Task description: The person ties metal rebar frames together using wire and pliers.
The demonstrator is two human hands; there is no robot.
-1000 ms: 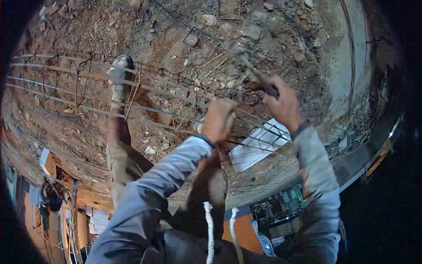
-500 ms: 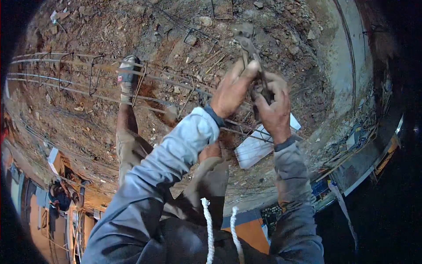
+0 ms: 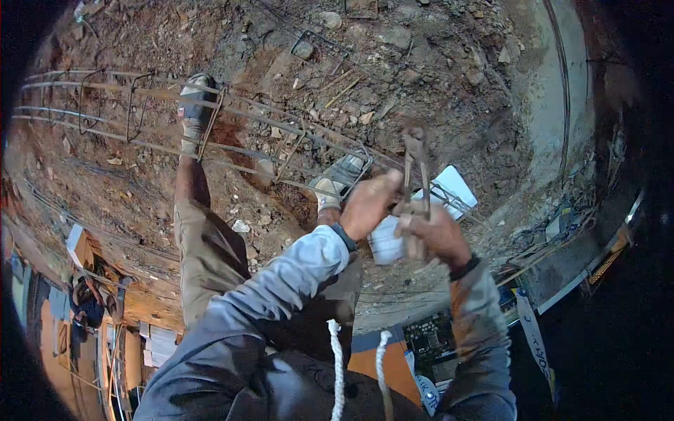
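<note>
Pincers (image 3: pixel 415 149) with rust-brown metal jaws stand upright, jaws pointing away from me. My right hand (image 3: pixel 441 235) is wrapped round their handles, somewhat blurred. Close beside the handles on the left is my left hand (image 3: pixel 372 202), its fingers curled together and smeared; whether it pinches something thin cannot be made out. Beneath both hands runs a long rebar cage (image 3: pixel 212 126) of thin bars with square stirrups. Its right end is partly hidden by my hands. A white panel (image 3: pixel 458 185) lies under that end.
My shoes (image 3: pixel 199 91) are on the rough soil among the cage bars. Loose stirrups (image 3: pixel 302 46) and stones lie farther ahead. A concrete strip (image 3: pixel 551 91) with dark bars on it borders the right. At lower left, another person (image 3: pixel 90 309) is by some boards.
The pincers and my right hand have come down toward my body. My left hand has dropped slightly, with more of the pincers uncovered. The view has shifted, showing my second shoe.
</note>
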